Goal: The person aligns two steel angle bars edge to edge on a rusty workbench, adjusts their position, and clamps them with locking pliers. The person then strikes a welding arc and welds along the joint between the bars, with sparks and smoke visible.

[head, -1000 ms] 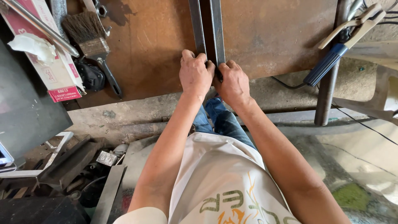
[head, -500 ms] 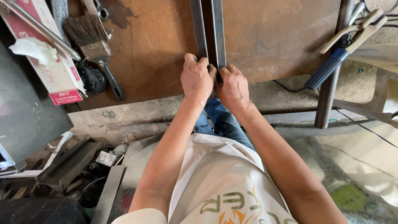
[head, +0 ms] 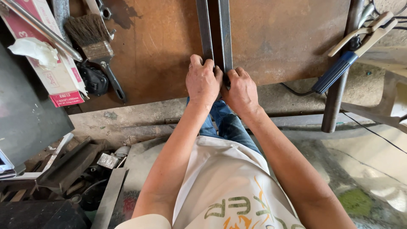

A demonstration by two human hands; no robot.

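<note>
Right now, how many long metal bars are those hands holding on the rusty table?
2. The left bar runs up from under the left hand; the right bar lies parallel beside it, its end under the right hand. The near ends are covered by fingers.

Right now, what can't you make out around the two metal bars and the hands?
- Near ends of the two metal bars, head view: covered by the left hand and right hand.
- Far ends of the bars: cut off by the top edge.
- Fingertips of both hands: curled out of sight.
- Paintbrush handle tip: lost in shadow.
- Blue-handled tool: working end hidden behind a post.
</note>
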